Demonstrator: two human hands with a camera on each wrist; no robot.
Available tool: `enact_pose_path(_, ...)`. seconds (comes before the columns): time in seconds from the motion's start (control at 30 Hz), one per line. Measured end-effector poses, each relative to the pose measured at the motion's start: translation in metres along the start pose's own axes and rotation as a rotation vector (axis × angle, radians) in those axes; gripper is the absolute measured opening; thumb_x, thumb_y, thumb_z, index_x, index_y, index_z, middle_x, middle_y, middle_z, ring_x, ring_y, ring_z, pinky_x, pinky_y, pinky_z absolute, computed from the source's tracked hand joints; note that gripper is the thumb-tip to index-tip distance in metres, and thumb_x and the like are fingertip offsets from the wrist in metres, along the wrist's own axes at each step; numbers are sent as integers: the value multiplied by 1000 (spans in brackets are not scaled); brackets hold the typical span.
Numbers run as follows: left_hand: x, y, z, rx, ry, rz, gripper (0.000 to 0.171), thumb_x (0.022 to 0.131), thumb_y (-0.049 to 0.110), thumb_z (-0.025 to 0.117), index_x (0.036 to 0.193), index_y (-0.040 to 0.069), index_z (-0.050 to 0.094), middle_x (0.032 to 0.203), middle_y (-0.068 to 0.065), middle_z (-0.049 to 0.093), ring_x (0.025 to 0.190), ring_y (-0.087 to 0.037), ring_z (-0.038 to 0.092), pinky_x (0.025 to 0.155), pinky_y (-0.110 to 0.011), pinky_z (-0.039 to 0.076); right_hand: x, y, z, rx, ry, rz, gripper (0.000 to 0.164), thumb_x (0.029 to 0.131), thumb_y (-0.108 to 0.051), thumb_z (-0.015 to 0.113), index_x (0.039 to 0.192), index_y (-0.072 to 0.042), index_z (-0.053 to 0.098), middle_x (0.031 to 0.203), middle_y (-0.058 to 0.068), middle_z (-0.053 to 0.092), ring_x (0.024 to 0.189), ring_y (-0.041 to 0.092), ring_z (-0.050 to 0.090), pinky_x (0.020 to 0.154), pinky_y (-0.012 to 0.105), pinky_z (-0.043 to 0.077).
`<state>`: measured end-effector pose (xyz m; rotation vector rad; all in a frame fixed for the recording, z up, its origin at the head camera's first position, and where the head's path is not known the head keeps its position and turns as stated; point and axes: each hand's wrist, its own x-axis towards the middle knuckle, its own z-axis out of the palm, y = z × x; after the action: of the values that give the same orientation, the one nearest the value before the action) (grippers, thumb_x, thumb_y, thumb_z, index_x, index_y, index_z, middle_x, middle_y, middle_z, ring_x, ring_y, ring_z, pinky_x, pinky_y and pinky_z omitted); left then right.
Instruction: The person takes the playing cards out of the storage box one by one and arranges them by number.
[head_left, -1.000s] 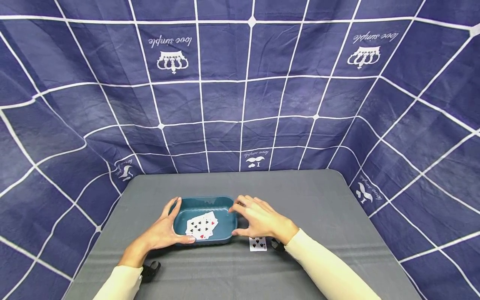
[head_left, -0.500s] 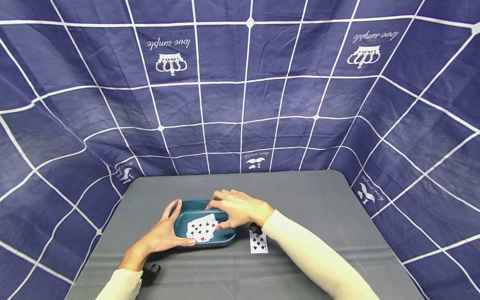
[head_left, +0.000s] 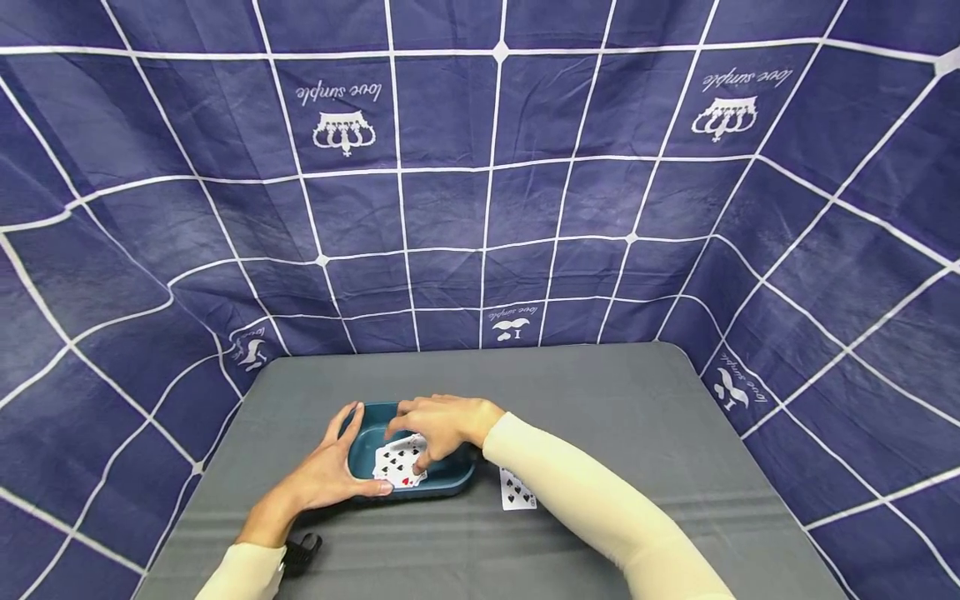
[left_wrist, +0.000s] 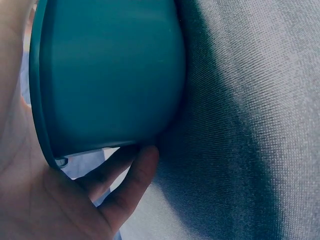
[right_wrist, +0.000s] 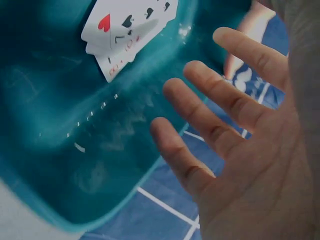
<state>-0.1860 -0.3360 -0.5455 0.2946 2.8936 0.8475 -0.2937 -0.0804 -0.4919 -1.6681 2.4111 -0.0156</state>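
Observation:
A teal rectangular plastic tray rests on the grey table, with a small fanned pile of playing cards inside, faces up. My left hand holds the tray's left end, thumb over the near rim. In the left wrist view its fingers lie along the outer wall. Over the cards, my right hand reaches into the tray with its thumb right at the pile. The right wrist view shows the fingers spread and loosely bent, with nothing in the palm; the thumb is hidden there.
One more playing card, a spade card, lies on the table right of the tray, partly covered by the right sleeve. A blue cloth with white grid lines stands behind the grey table and on both sides.
My right hand has moved left from the tray's right end to over the cards inside. The left hand keeps its hold and the tray stays in place.

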Motion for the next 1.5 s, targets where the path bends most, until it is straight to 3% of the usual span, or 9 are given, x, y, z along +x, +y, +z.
enact_pose_path(0.27,1,0,-1,-4,13,6,158,78,68,104,187,1,10,193,-27,8,159,-63,52,122,-71,52,23,-4,13,-25,-86,-13,88,86,-49,106,164,-40,66,147,-6,66,124,6,68,104,26,60)
enact_pose_path(0.5,1,-1,1,-8,3,-2,158,79,70,103,187,3,9,194,-25,6,158,-60,54,122,-70,53,34,-3,25,-48,-115,24,94,77,-47,112,161,-46,68,148,-9,63,123,6,63,103,21,57)
enact_pose_path(0.9,2,0,1,-1,-13,-22,158,80,70,102,187,3,7,194,-25,4,159,-62,52,122,-71,53,35,3,27,23,-75,35,71,81,-40,110,143,-36,76,142,-7,65,127,9,64,107,20,55)
enact_pose_path(1.5,3,-1,3,19,3,-21,159,78,70,103,188,5,8,194,-24,7,158,-61,53,121,-72,53,29,3,24,19,-55,11,77,84,-33,109,153,-31,75,144,-1,67,126,10,68,113,19,54)
